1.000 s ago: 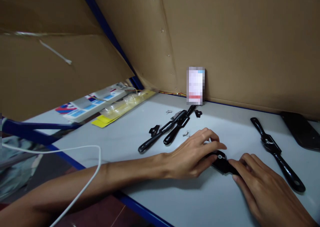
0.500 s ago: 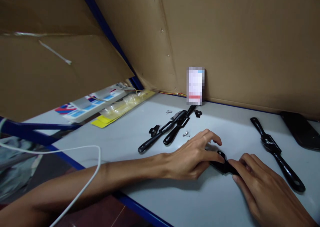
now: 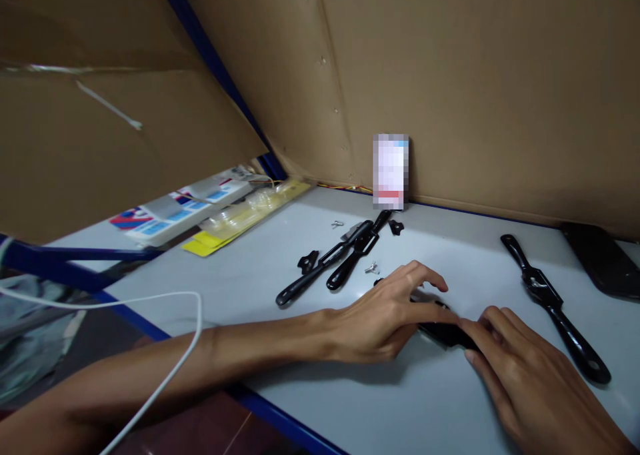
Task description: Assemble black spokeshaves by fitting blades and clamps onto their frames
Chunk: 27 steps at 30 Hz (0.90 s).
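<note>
My left hand [image 3: 387,315] lies over a black handled tool part [image 3: 443,331] on the white table [image 3: 430,401], its thumb and forefinger pinched on top of the part. My right hand [image 3: 530,375] presses the same part from the right, fingers curled on its end. Most of the part is hidden under both hands. Behind my left hand lie two crossed black handled tools [image 3: 333,261], small black knobs [image 3: 308,261] and loose silver wing screws [image 3: 371,267].
Another black handled tool [image 3: 553,305] lies at the right, a flat black object [image 3: 600,258] behind it. Cardboard walls [image 3: 450,75] close the back and left. Packaged goods [image 3: 200,211] lie far left. A white cable [image 3: 165,375] hangs over my left arm. A blurred card [image 3: 391,171] stands against the back wall.
My left thumb and forefinger have slid right over the silver fitting on the black part, which is now hidden. My right hand has stayed in place.
</note>
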Available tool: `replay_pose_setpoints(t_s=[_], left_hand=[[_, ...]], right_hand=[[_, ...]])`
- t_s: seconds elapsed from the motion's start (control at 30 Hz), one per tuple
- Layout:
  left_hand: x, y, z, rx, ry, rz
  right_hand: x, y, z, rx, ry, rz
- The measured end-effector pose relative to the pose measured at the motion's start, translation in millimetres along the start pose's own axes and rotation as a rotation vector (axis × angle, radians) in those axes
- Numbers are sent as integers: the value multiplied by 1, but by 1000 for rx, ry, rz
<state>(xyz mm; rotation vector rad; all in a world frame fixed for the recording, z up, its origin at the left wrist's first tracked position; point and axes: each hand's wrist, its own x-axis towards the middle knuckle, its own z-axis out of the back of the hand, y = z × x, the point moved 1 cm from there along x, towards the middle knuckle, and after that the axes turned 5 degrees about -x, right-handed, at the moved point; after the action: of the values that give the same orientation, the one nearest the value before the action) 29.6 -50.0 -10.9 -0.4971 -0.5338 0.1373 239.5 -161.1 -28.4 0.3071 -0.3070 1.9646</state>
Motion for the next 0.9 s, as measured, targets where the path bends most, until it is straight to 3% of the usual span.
replay_pose_setpoints(t_s=[0.2,0.47,0.9], left_hand=[[1,-1,-1,-4,-35,88],[0,1,-2,46,23,-8],[-1,5,-1,128,-70,81]], right_hand=[[0,-2,2,50,40,-19],[2,0,2,29,42,-16],[1,0,2,20,31,6]])
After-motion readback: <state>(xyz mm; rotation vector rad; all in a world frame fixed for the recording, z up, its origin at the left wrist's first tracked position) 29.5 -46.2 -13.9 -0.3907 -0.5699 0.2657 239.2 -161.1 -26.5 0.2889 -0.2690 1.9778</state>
